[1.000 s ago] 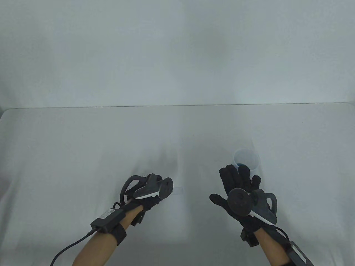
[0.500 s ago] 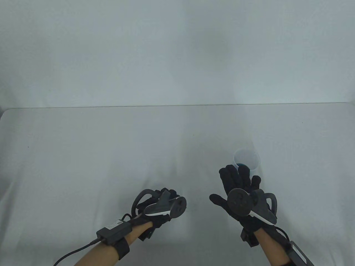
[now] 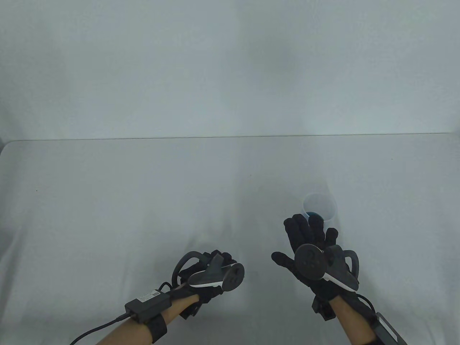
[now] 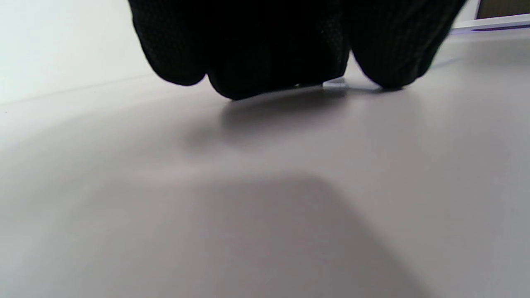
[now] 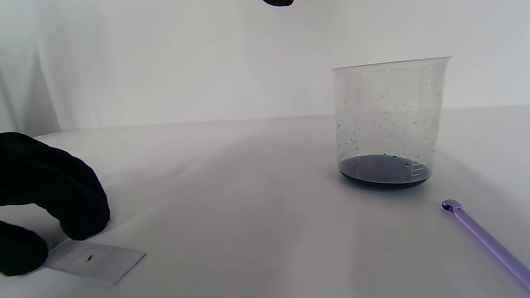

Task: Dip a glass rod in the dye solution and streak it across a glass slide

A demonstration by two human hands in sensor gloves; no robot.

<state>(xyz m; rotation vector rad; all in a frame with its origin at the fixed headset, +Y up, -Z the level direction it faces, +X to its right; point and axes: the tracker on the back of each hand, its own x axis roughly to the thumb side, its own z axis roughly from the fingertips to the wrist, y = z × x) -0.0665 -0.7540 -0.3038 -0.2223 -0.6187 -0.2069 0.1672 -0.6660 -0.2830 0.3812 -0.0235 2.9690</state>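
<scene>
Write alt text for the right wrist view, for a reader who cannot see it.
A clear plastic beaker with a shallow pool of dark blue dye stands upright on a white table, droplets speckling its inner wall. A purple glass rod lies beside it at lower right. At lower left, black-gloved fingers touch a small glass slide bearing a dark mark.

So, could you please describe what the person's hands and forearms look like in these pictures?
Both the left hand and the right hand wear black knit gloves. A dark grey tracker with a round disc face and a white underside is strapped to the back of each. The forearms are bare, with black wrist straps. The left wrist carries a black box with a white label and a trailing black cable.
</scene>
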